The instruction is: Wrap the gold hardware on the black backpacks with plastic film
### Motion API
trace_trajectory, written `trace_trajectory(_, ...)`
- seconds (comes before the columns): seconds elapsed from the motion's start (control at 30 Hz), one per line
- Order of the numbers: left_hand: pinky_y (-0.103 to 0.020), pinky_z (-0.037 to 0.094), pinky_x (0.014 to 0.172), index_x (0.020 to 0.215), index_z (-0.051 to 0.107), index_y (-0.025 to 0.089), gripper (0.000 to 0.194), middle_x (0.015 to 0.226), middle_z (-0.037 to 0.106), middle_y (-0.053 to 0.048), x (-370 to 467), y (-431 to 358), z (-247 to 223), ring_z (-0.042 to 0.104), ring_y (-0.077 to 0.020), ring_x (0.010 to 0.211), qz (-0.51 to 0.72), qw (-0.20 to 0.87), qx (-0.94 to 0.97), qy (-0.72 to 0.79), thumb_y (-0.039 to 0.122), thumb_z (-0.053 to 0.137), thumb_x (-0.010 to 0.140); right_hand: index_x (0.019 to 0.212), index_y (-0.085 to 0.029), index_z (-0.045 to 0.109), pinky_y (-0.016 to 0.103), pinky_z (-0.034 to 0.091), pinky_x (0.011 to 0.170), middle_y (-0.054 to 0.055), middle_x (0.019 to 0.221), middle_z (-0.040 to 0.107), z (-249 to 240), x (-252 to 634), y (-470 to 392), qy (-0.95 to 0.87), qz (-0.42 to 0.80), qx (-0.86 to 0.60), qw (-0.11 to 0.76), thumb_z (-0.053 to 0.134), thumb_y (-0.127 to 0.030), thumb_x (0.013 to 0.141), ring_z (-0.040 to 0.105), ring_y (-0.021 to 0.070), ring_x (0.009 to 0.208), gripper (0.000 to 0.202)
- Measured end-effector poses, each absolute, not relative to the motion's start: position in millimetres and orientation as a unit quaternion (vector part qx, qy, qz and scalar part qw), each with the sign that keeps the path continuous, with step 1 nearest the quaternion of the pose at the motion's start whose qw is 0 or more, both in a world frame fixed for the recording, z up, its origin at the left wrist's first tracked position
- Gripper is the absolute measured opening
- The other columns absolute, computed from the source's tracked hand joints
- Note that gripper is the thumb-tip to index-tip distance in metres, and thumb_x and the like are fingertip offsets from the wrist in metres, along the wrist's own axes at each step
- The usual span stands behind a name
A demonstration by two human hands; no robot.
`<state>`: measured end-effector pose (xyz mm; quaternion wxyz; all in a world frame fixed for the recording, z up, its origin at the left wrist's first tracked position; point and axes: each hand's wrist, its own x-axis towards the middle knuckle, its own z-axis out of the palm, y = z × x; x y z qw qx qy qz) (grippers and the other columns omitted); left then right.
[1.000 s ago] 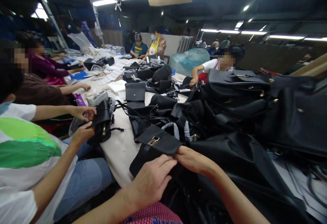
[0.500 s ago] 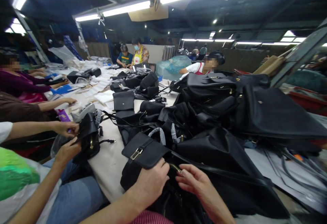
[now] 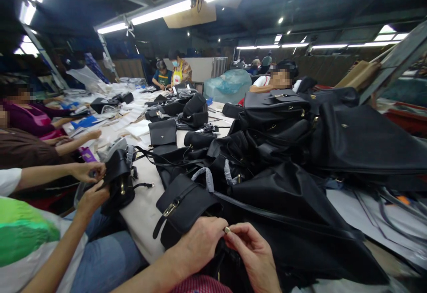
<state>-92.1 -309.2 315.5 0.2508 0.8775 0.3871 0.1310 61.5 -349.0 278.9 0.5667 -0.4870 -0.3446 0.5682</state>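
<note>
Pinching small metal fitting (image 3: 227,230) between fingertips of our right hand (image 3: 251,249) | our left hand (image 3: 204,239) bends its fingers beside it, grip we cannot tell | black buckle-flap bag (image 3: 191,202) lies just beyond our left fingers, wrapped handle (image 3: 208,178) behind its flap

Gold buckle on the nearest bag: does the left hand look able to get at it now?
Probably yes: the buckle faces up, uncovered, close to the left hand, though its fingers look busy at a metal piece.
</note>
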Motion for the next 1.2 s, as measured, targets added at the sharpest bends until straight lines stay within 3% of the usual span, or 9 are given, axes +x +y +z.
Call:
trace_trajectory(0.23,-0.024,0.044,0.071,0.085,0.058,0.017,0.019,0.081,0.065,-0.004,-96.3,-309.5,309.7,0.062,-0.0161,0.078,0.192,0.296,0.856,0.377,0.013,0.042,0.094,0.068,-0.022,0.069,0.024,0.051,0.066,0.000,0.071,0.067,272.7,62.3,-350.5,-0.425,0.527,-0.503,0.538,0.079,-0.037,0.069,0.062,0.0157,0.068,0.018)
trace_trajectory(0.4,-0.024,0.043,0.067,0.080,0.055,0.017,0.017,0.076,0.063,-0.003,-97.9,-308.5,297.3,0.059,-0.0159,0.072,0.191,0.274,0.874,0.352,0.010,0.043,0.090,0.088,-0.026,0.071,0.028,0.055,0.067,0.001,0.076,0.070,278.2,63.8,-350.9,-0.420,0.540,-0.484,0.545,0.077,-0.040,0.070,0.067,0.0194,0.072,0.023)
trace_trajectory(0.5,-0.025,0.044,0.068,0.083,0.055,0.016,0.015,0.078,0.064,-0.004,-97.1,-307.5,293.0,0.059,-0.0169,0.073,0.169,0.257,0.885,0.350,0.008,0.044,0.088,0.083,-0.026,0.072,0.026,0.053,0.068,0.003,0.080,0.071,284.4,69.9,-348.9,-0.539,0.468,-0.494,0.496,0.069,-0.036,0.080,0.066,0.0190,0.075,0.011)
trace_trajectory(0.67,-0.026,0.045,0.069,0.085,0.055,0.017,0.014,0.078,0.063,-0.004,-95.7,-305.7,294.5,0.060,-0.0168,0.072,0.142,0.249,0.893,0.347,0.008,0.045,0.088,0.072,-0.025,0.064,0.021,0.047,0.060,-0.002,0.070,0.064,288.3,77.4,-345.1,-0.659,0.340,-0.497,0.450,0.061,-0.027,0.085,0.060,0.0135,0.063,0.014)
trace_trajectory(0.97,-0.024,0.044,0.066,0.078,0.052,0.018,0.017,0.074,0.062,-0.002,-94.4,-301.8,304.6,0.058,-0.0148,0.068,0.139,0.271,0.883,0.356,0.015,0.044,0.092,0.071,-0.025,0.049,0.021,0.046,0.058,-0.002,0.070,0.054,278.3,68.4,-345.1,-0.668,0.275,-0.522,0.453,0.049,-0.023,0.091,0.054,0.0131,0.062,0.020)
trace_trajectory(1.2,-0.023,0.042,0.068,0.079,0.056,0.018,0.016,0.076,0.064,0.000,-91.9,-299.2,312.2,0.062,-0.0148,0.073,0.151,0.355,0.822,0.420,0.013,0.047,0.091,0.080,-0.026,0.052,0.023,0.048,0.063,0.000,0.075,0.058,255.6,63.5,-347.2,-0.657,0.168,-0.573,0.460,0.048,-0.024,0.091,0.060,0.0152,0.067,0.013)
